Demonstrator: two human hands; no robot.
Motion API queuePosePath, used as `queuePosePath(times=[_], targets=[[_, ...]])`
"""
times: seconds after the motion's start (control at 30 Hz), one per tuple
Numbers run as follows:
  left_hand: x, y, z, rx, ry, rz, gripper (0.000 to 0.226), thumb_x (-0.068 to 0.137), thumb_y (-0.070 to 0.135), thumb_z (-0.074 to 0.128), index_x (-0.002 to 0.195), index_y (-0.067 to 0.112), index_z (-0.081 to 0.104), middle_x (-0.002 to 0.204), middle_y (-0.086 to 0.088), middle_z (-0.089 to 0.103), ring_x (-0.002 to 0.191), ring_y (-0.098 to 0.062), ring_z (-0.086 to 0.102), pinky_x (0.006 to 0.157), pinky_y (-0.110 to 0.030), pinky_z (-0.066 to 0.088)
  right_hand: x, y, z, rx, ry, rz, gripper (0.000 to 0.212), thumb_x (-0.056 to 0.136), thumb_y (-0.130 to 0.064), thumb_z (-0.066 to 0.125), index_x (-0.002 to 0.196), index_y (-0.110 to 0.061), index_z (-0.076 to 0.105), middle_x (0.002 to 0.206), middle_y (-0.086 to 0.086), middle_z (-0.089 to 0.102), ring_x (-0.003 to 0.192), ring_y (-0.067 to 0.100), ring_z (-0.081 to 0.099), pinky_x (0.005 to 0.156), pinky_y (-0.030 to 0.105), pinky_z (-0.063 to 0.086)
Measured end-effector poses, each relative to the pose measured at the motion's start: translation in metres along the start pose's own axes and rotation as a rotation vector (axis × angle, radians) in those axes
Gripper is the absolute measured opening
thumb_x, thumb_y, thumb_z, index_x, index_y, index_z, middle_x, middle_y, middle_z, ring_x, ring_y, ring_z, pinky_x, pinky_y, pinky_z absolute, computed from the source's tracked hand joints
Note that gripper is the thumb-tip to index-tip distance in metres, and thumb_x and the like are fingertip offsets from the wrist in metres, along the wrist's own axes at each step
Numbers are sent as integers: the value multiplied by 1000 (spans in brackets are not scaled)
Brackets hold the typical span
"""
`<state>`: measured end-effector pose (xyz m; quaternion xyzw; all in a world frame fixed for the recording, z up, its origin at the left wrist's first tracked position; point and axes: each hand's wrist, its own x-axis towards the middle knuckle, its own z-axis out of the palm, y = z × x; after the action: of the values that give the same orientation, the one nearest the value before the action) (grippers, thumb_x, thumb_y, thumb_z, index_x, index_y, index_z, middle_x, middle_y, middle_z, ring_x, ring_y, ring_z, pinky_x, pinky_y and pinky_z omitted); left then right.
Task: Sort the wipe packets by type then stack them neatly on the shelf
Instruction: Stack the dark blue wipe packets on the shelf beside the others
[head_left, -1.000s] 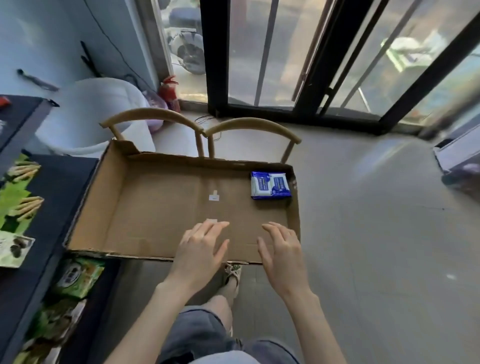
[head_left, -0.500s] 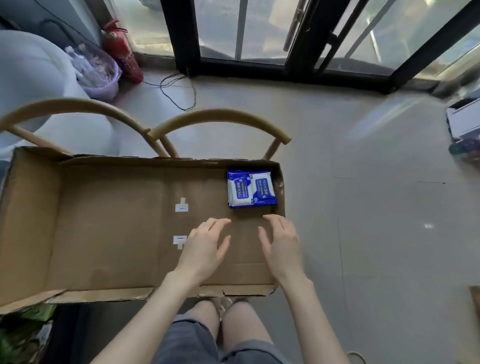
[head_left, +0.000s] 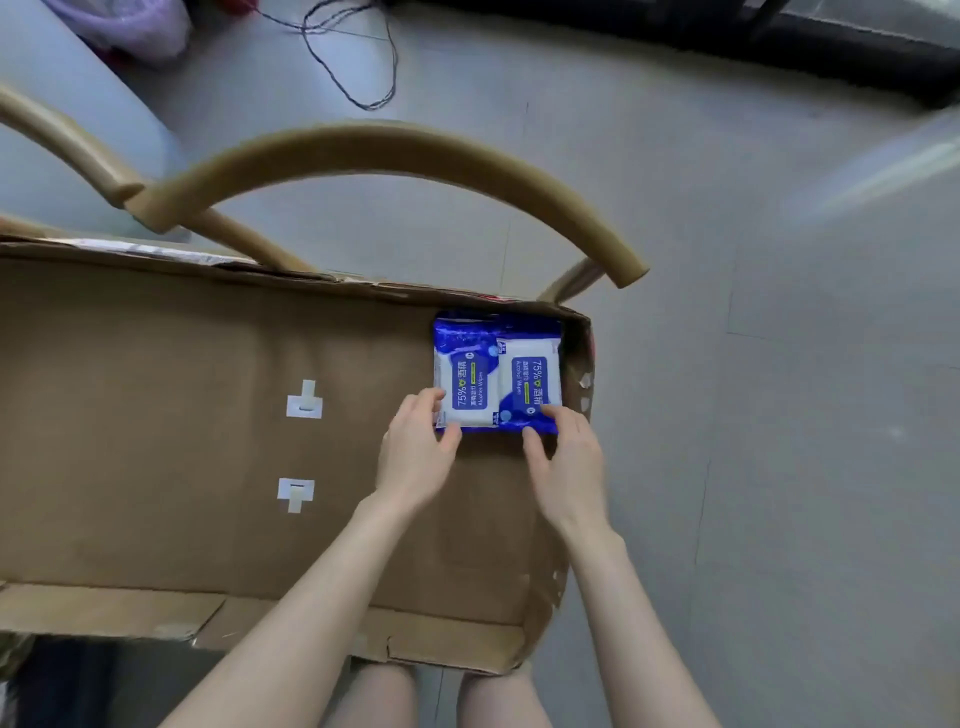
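Note:
Two blue-and-white alcohol wipe packets lie side by side in the far right corner of a shallow cardboard box (head_left: 156, 441). The left packet (head_left: 467, 384) and the right packet (head_left: 535, 379) both face up. My left hand (head_left: 415, 457) pinches the near left corner of the left packet, thumb at its near edge. My right hand (head_left: 566, 457) pinches the near edge of the right packet, fingers on top and thumb below it.
The box rests on two wooden chairs whose curved backs (head_left: 395, 150) rise just behind it. Two white tape tabs (head_left: 304, 405) stick to the box floor. A black cable (head_left: 353, 67) lies on the grey floor beyond. My knees show below the box.
Both hands have reached forward from the middle of the box to the packets and taken hold of their near edges. The camera has tilted down and closer.

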<state>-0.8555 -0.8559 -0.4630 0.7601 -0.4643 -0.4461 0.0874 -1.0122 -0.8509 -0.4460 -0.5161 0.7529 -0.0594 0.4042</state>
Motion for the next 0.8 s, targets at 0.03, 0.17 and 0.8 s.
queuePosePath(times=[0.03, 0.17, 0.8], targets=[[7, -2, 9, -22, 24, -32, 41, 92, 25, 58, 130, 13, 48, 121, 1, 52, 111, -13, 53, 82, -23, 42, 10, 6, 6, 5, -12, 5, 43, 95, -24, 54, 134, -10, 46, 136, 6, 49, 121, 19, 46, 100, 29, 40], [31, -13, 40, -85, 124, -143, 54, 86, 35, 65, 131, 13, 44, 127, -2, 47, 116, -14, 48, 91, -29, 44, 42, 23, 27, 59, -23, 58, 60, 93, -28, 58, 143, -9, 31, 145, 9, 39, 131, 20, 37, 104, 40, 42], [46, -23, 56, -262, 412, -172, 33, 81, 26, 74, 101, 9, 55, 99, 6, 57, 86, -7, 56, 59, 1, 38, 71, 31, 47, 323, 128, 100, 47, 79, -13, 76, 116, -10, 47, 115, 2, 52, 106, 13, 55, 73, 3, 42]])
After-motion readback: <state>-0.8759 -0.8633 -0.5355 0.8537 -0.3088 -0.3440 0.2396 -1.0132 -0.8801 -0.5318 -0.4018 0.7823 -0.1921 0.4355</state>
